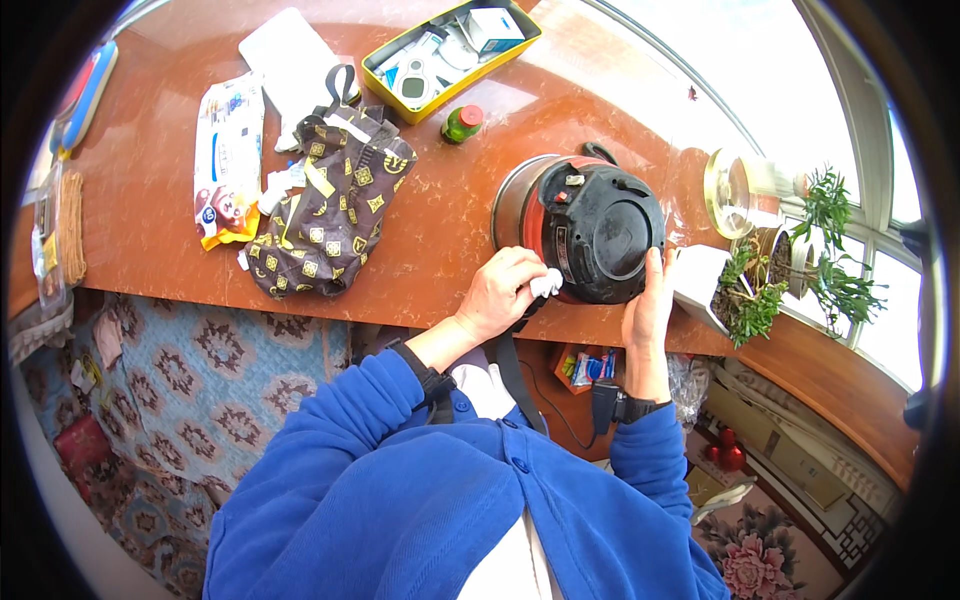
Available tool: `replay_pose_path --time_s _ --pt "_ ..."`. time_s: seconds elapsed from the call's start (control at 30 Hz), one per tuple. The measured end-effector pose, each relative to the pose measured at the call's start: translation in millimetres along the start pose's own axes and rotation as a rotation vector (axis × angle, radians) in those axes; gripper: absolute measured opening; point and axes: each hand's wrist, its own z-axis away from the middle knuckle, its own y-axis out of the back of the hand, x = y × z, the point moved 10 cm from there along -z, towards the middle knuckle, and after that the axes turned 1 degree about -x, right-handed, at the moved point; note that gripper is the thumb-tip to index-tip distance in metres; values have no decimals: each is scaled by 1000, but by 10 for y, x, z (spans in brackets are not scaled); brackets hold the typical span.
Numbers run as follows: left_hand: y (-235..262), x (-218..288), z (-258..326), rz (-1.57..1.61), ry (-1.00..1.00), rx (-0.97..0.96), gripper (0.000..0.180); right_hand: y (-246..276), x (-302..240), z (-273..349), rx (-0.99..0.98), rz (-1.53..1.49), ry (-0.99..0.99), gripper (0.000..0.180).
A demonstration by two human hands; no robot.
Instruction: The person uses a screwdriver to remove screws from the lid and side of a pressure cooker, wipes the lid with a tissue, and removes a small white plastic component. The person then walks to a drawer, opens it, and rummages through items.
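An electric pot (602, 230) with a steel body, a red band and a black plastic base lies tilted on its side on the brown marbled table, its base turned toward me and to the right. My left hand (496, 290) is closed, pinching a crumpled white wipe (547, 284) against the lower edge of the pot by the red band. Against the base's right side rests my right hand (650, 302), its fingers held together and steadying the pot. A dark handle or lid knob (600, 152) shows at the pot's far side.
Left of the pot lie a patterned dark bag (335, 215) and a wipes packet (226, 160). Farther back are a green bottle (462, 124) and a yellow-rimmed box (452, 55) of devices. Potted plants (765, 270) and a glass bowl (728, 190) stand at right, by the window.
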Motion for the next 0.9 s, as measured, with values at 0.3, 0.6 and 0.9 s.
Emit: replay_pose_path --time_s 0.3,0.6,0.9 --pt "440 -433 -1221 -128 198 225 23 -80 -57 -311 -7 -9 -11 94" --pt "222 -839 -1008 248 610 105 27 -16 -18 -507 41 490 78 87" --pt "254 -461 -276 49 563 129 28 -264 -292 -712 -179 468 206 69"
